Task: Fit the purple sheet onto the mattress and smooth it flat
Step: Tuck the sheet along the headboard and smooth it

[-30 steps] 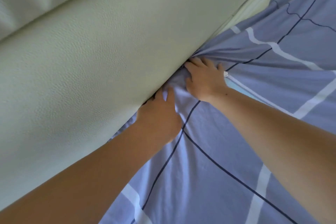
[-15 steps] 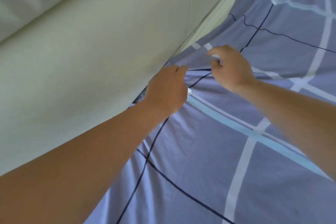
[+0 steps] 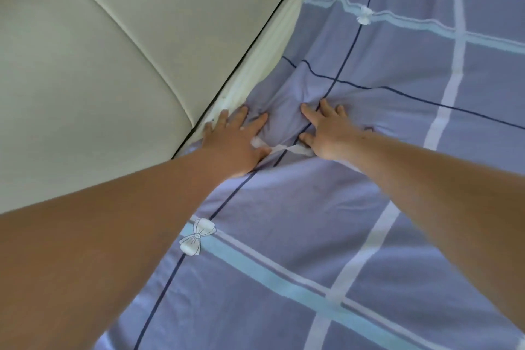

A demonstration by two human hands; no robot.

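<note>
The purple sheet [image 3: 355, 207] with white, pale blue and dark lines and small white bows covers the mattress across the right and lower part of the view. A strip of bare cream mattress [image 3: 264, 65] shows along the sheet's edge, next to the headboard. My left hand [image 3: 235, 136] lies flat with fingers spread at that edge, partly on the bare mattress. My right hand [image 3: 329, 128] presses flat on the sheet just to the right. Bunched wrinkles lie between and above the two hands.
A padded pale green headboard [image 3: 108, 51] fills the upper left, meeting the mattress along a dark seam. The sheet runs on to the right and toward the bottom of the view.
Both hands let go of the pinched sheet edge and now lie flat with fingers spread. The view has pulled back, showing more sheet and the bare mattress strip.
</note>
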